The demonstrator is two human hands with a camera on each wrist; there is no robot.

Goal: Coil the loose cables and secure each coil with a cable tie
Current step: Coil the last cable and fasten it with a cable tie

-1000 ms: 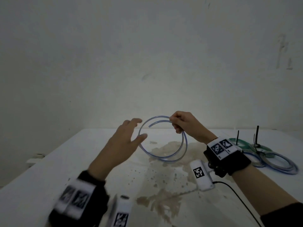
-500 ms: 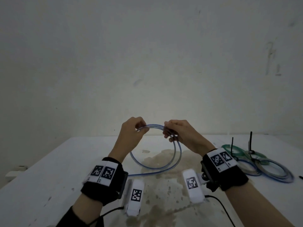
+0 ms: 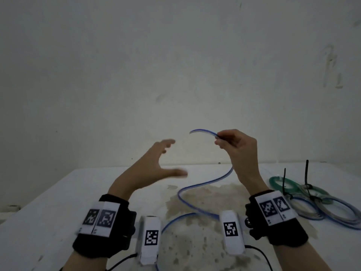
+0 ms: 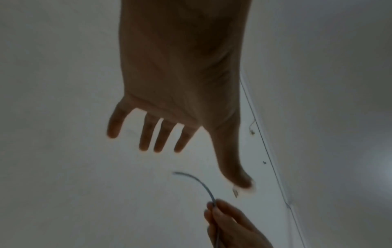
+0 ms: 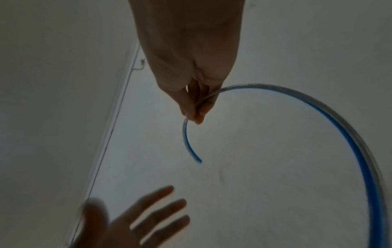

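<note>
A clear cable with a blue stripe (image 3: 197, 187) hangs loose from my right hand (image 3: 232, 143) down to the white table (image 3: 48, 208), snaking across it toward me. That hand is raised above the table and pinches the cable near its end, and a short curved tip (image 3: 203, 132) sticks out to the left. In the right wrist view the cable (image 5: 331, 115) arcs away from my fingertips (image 5: 195, 114). My left hand (image 3: 156, 163) is spread with straight fingers, empty, left of the tip. The left wrist view shows its fingers (image 4: 146, 132) apart from the cable end (image 4: 197, 182).
At the right side of the table lie coiled cables, one green (image 3: 281, 184) and two clear-blue (image 3: 332, 210), each held by a black cable tie (image 3: 306, 177) with its tail standing up. A brown stain (image 3: 203, 202) covers the table's middle. A bare wall rises behind.
The loop that both hands held half a second ago has sprung open. My left hand has let go and spread, and the cable now hangs uncoiled from my raised right hand.
</note>
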